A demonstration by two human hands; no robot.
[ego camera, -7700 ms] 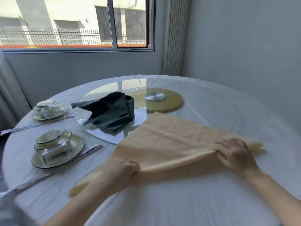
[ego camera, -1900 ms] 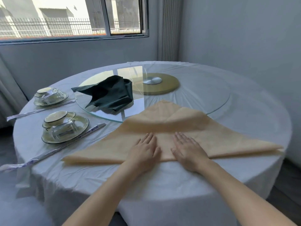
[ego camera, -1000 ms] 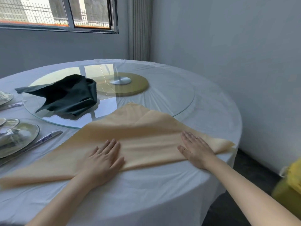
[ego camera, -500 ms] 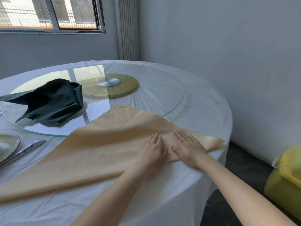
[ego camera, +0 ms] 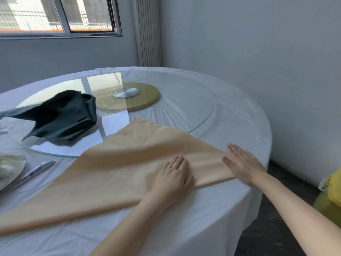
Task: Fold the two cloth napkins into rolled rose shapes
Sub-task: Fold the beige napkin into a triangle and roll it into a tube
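Beige napkin (ego camera: pixel 114 169), folded triangle, across frame centre. Left hand (ego camera: pixel 173 174) flat on it, fingers straight; right hand (ego camera: pixel 241 163) likewise at right tip. Dark green napkin (ego camera: pixel 60 115) crumpled upper left, on glass turntable (ego camera: pixel 184 108).

The beige napkin (ego camera: pixel 120 172) is matt woven cloth, smooth with soft creases and a zigzag-cut edge. The dark green napkin (ego camera: pixel 60 117) is cloth too, with a faint sheen. The round turntable (ego camera: pixel 184 108) is clear, glossy, reflective glass; its hub (ego camera: pixel 126 93) is brushed metal. The tablecloth (ego camera: pixel 212 218) is white, matt, wrinkled fabric.
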